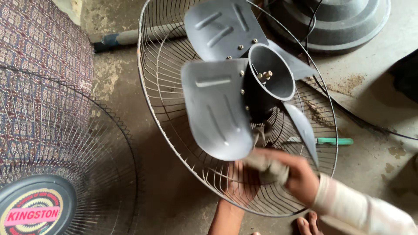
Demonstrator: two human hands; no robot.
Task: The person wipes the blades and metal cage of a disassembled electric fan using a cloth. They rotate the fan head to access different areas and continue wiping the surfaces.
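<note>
A grey fan blade assembly (217,109) with three metal blades and a dark hub (267,80) sits tilted inside a rusty round wire guard (165,87). My right hand (300,176), in a pale sleeve, is closed on a grey cloth (266,166) pressed just under the lower blade, near the hub's base. My left hand (238,185) lies behind the guard's lower part, seen through the wires with its fingers flat against them, holding the guard up.
A second wire guard (87,143) with a round badge (35,211) leans at the left against patterned fabric (43,43). A dark round fan base (335,21) stands at top right. A green-handled tool (335,141), black cables (370,124) and a pipe (126,38) lie on the concrete floor.
</note>
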